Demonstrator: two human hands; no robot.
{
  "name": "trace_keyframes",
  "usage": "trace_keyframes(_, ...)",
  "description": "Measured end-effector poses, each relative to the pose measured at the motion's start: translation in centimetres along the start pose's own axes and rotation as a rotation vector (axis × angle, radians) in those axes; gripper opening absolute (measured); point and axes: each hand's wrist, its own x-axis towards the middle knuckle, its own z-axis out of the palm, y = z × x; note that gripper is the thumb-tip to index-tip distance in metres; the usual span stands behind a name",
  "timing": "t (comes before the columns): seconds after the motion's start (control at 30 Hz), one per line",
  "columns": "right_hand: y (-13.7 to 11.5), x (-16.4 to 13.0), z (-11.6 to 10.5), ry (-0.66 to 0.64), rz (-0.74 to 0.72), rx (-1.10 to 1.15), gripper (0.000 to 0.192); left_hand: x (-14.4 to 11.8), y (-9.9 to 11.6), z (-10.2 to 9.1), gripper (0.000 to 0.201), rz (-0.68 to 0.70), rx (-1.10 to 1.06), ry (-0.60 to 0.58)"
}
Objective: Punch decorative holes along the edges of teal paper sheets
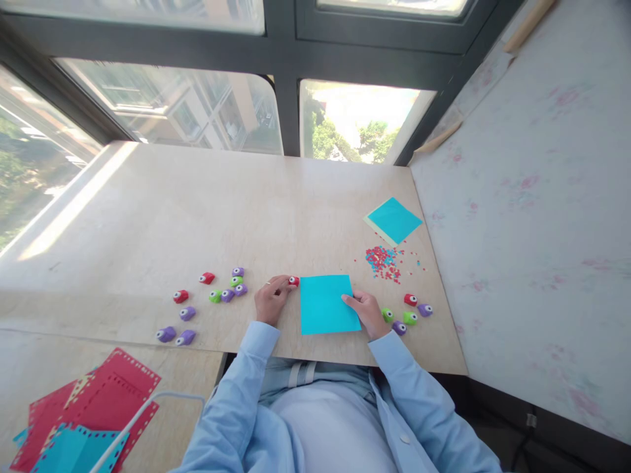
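A square sheet of blue paper (325, 309) lies in front of me on the table. My right hand (367, 310) grips its right edge, thumb on top and fingers underneath. At the sheet's upper left corner, my left hand (273, 297) holds a small red paper punch (294, 281) between thumb and fingers. The punch is against or right beside the paper's left edge; I cannot tell if the edge is inside it. More punches are near my right wrist, among them a green one (409, 318), a purple one (424, 310) and a red one (411, 299).
Left of my left hand are several purple, green and red punches (227, 295). Red and blue paper bits (382, 261) lie scattered at right, below stacked paper squares (395, 220). Punched red sheets (106, 394) and blue ones (81, 450) overlap at lower left, crossed by a white cable (148, 402).
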Motion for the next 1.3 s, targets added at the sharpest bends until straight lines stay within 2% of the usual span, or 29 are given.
trace_keyframes(0.27,-0.31,-0.04,0.25,-0.010,0.029,0.053,0.045,0.08,-0.11,0.30,0.018,0.003,0.006,0.001)
trace_keyframes(0.67,-0.45,-0.16,0.19,-0.013,0.036,0.096,0.047,0.38,-0.36,0.47,0.016,0.002,0.004,0.006)
trace_keyframes(1.3,-0.09,0.08,0.43,0.022,-0.054,-0.076,0.050,0.51,-0.51,0.62,0.015,0.030,0.054,-0.008)
